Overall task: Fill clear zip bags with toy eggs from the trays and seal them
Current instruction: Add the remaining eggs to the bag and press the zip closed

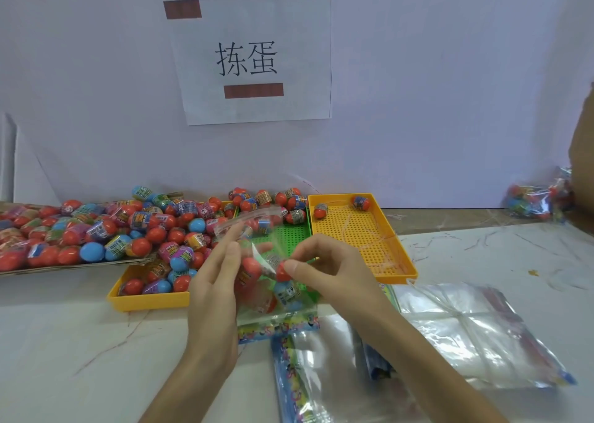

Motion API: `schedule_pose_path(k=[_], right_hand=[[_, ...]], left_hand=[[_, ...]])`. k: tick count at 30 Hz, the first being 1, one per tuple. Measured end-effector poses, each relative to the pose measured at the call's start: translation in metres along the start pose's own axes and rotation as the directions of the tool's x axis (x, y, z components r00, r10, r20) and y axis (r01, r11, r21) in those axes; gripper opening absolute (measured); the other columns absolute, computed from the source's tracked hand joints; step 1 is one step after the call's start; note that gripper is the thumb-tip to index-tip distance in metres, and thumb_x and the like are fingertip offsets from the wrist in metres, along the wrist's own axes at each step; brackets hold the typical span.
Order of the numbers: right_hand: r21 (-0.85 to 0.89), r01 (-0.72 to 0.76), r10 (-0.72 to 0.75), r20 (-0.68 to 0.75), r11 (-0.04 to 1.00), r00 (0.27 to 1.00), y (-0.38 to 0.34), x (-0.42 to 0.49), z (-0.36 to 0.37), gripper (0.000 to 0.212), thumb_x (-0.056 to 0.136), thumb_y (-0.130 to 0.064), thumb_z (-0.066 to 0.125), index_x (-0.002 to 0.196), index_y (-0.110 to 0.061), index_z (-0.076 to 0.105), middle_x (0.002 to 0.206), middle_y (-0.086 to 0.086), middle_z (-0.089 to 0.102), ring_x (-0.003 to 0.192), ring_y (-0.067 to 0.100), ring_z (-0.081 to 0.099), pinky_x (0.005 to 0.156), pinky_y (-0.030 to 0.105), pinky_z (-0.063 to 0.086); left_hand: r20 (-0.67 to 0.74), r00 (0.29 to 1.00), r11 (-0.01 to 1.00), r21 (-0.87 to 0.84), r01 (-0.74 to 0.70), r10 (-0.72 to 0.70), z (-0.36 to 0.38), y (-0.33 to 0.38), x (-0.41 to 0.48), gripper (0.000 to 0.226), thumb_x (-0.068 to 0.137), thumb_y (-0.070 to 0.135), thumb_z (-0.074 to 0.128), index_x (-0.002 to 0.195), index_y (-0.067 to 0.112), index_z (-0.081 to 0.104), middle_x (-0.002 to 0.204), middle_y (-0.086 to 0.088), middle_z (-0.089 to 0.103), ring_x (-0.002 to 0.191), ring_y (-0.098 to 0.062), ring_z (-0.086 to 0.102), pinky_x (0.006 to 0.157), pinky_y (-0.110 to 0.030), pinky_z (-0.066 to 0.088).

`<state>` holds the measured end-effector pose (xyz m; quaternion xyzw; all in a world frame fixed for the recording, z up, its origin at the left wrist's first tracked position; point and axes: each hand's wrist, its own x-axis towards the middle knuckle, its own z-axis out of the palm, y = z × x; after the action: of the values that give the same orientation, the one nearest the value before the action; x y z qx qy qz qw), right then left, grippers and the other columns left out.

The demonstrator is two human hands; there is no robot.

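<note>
I am working over a white marbled table (64, 342). A heap of toy eggs (96, 229) is lying well out beyond my left fingertips, spilling into a yellow tray (148, 300) just left of them. A stack of empty bags (466, 332) is lying under and to the right of my right wrist. A second yellow tray (363, 239) is sitting just past my right knuckles, with two eggs at its far end. A green tray (292, 233) is showing between my two hands, behind the clear zip bag (273, 313), which is standing there with several eggs inside. My left hand (215, 287) is propping the bag's left side, its fingers (229, 255) stretched straight. My right hand (334, 271) is pinching a red-topped toy egg (280, 271) between thumb and forefinger at the bag's mouth.
</note>
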<state>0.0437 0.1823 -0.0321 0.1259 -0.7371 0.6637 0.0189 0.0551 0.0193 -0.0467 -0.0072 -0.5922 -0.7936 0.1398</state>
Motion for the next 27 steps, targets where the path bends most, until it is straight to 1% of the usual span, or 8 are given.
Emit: schedule_pose_path(k=[3,7,12,14,16,19,24,27], right_hand=[[-0.054,0.043,-0.044,-0.009,0.998,0.999,0.002,-0.001,0.003,0.011,0.086,-0.019,0.079,0.081,-0.025,0.071,0.084,-0.003,0.075,0.08,0.015,0.071,0.068,0.023,0.056],[-0.035,0.03,-0.031,-0.048,0.999,0.998,0.003,0.0,0.0,0.014,0.086,-0.014,0.078,0.077,-0.021,0.071,0.074,-0.006,0.071,0.068,0.006,0.064,0.063,0.02,0.052],[0.021,0.034,-0.033,-0.052,0.999,0.998,0.004,0.0,-0.001,0.015,0.089,-0.012,0.075,0.079,-0.021,0.069,0.07,-0.008,0.065,0.064,0.006,0.058,0.062,0.019,0.047],[0.001,0.004,-0.004,-0.023,1.0,1.0,0.003,0.001,-0.004,0.011,0.088,-0.022,0.077,0.088,-0.023,0.067,0.078,-0.01,0.067,0.069,0.006,0.061,0.063,0.019,0.048],[-0.12,-0.041,0.046,0.042,0.992,0.998,0.004,0.001,-0.005,0.025,0.082,-0.035,0.082,0.097,-0.029,0.064,0.091,-0.012,0.069,0.076,0.003,0.066,0.064,0.017,0.052],[-0.231,-0.002,0.01,0.033,0.973,0.999,0.005,0.0,-0.002,0.017,0.083,-0.029,0.083,0.09,-0.024,0.068,0.086,-0.008,0.07,0.076,0.006,0.068,0.069,0.022,0.055],[-0.047,0.031,-0.039,-0.183,0.998,0.982,0.003,0.004,-0.009,0.01,0.09,-0.014,0.074,0.081,-0.019,0.073,0.08,0.003,0.074,0.079,0.02,0.072,0.071,0.034,0.06],[0.078,-0.032,0.048,-0.202,0.996,0.978,0.001,0.005,-0.015,0.004,0.09,-0.016,0.073,0.088,-0.014,0.076,0.082,0.007,0.076,0.081,0.024,0.074,0.076,0.041,0.063]], left_hand=[[-0.011,1.0,1.0,-0.004,0.005,-0.005,0.0,-0.003,0.001,0.029,0.1,0.029,0.055,0.126,0.032,0.068,0.11,-0.002,0.077,0.099,-0.014,0.074,0.068,-0.022,0.059],[0.002,0.994,0.984,-0.137,0.11,-0.111,-0.001,-0.002,0.001,0.029,0.097,0.032,0.055,0.111,0.011,0.069,0.108,-0.011,0.077,0.088,-0.019,0.075,0.062,-0.027,0.059],[-0.041,0.99,0.982,-0.139,0.131,-0.138,-0.008,-0.002,0.004,0.024,0.1,0.032,0.051,0.092,0.018,0.069,0.106,-0.008,0.076,0.087,-0.016,0.07,0.073,-0.036,0.052],[-0.1,0.981,0.975,-0.169,0.148,-0.166,-0.01,-0.001,0.008,0.024,0.103,0.028,0.049,0.094,0.018,0.068,0.103,-0.006,0.076,0.088,-0.017,0.068,0.074,-0.036,0.053],[-0.139,0.967,0.955,-0.238,0.176,-0.212,-0.013,0.001,0.01,0.025,0.105,0.028,0.047,0.099,0.018,0.069,0.1,-0.004,0.075,0.09,-0.019,0.067,0.074,-0.036,0.054],[-0.137,0.96,0.937,-0.287,0.198,-0.244,-0.013,0.003,0.011,0.028,0.106,0.029,0.047,0.113,0.016,0.07,0.103,-0.005,0.076,0.093,-0.019,0.07,0.075,-0.036,0.054],[-0.005,0.972,0.946,-0.231,0.226,-0.233,-0.016,0.006,0.013,0.044,0.09,0.025,0.062,0.127,0.002,0.062,0.12,-0.014,0.069,0.108,-0.028,0.061,0.086,-0.04,0.048],[0.016,0.992,0.992,-0.023,0.128,-0.128,-0.013,0.007,0.012,0.025,0.078,0.033,0.07,0.098,0.02,0.078,0.097,-0.002,0.075,0.094,-0.021,0.068,0.071,-0.035,0.055]])
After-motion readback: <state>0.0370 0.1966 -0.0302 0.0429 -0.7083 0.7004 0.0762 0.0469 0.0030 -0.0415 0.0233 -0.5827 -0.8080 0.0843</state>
